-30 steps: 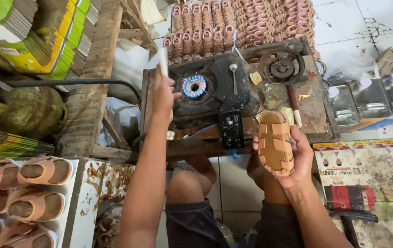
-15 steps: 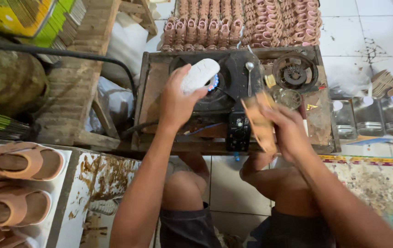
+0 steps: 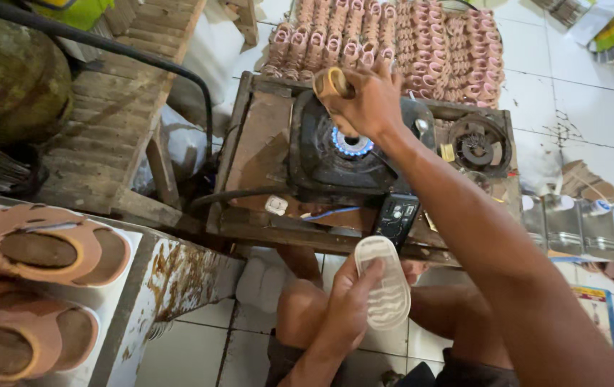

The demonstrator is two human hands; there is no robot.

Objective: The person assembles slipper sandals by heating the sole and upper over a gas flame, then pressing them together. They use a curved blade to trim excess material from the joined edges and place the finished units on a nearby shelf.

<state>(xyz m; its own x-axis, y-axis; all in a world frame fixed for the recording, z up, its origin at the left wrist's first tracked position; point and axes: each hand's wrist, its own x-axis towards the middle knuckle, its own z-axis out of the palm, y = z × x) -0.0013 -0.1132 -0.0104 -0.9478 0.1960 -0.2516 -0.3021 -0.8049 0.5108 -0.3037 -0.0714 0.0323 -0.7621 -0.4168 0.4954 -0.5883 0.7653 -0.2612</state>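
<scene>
Blue flame (image 3: 350, 144) burns at frame centre as the right hand (image 3: 368, 100) grips a tan upper (image 3: 332, 83) above it, apparently to warm it; the left hand (image 3: 348, 309) clasps a white sole (image 3: 383, 282) lower centre.

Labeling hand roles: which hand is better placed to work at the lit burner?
Right. The right hand already holds the sandal upper directly over the blue flame. The left hand is low near the knees, gripping a white sole.
</scene>
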